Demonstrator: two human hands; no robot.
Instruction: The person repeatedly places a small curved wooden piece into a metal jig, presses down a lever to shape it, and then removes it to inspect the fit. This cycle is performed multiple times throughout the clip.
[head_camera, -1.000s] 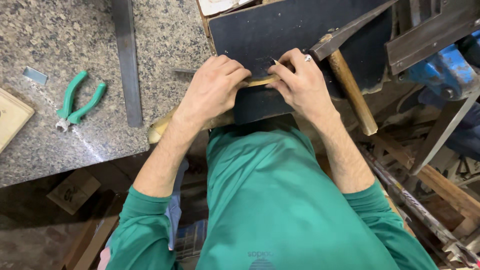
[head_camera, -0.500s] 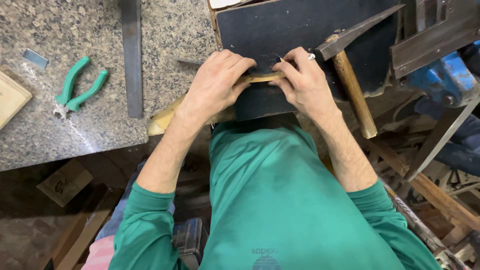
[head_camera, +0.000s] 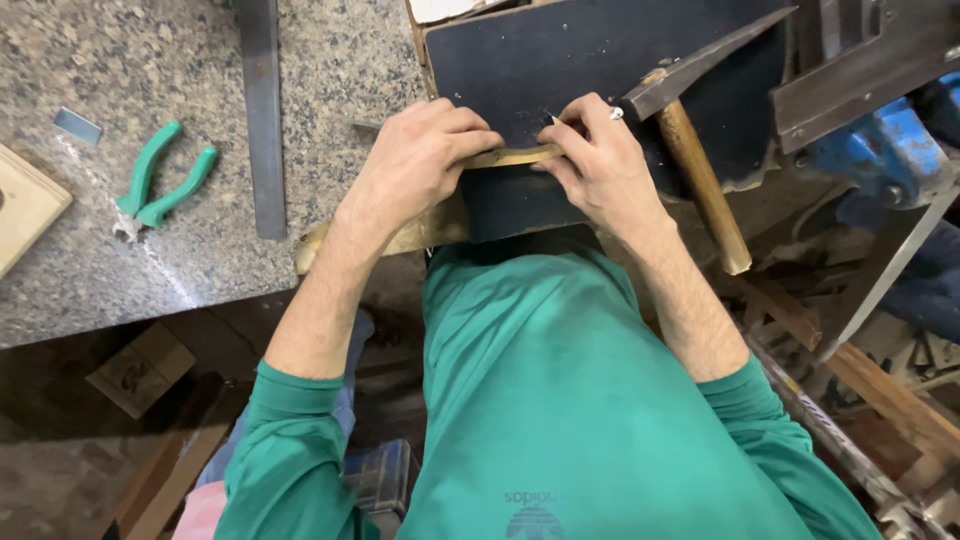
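Brass strip (head_camera: 520, 156) lies across the black board (head_camera: 600, 60) at the frame's upper middle, its other end running down-left over the granite counter (head_camera: 120, 60). Left hand (head_camera: 415, 165) presses it flat, fingers curled over. Right hand (head_camera: 600, 165) pinches its tip, fingers closed. Hammer (head_camera: 695, 170) rests just right; green pliers (head_camera: 160, 185) lie far left.

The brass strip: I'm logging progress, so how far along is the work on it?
Done: brass strip lies on the dark board. In hand: left hand presses it down, right hand holds a small point at its end. Left: hammer and pliers lie untouched.
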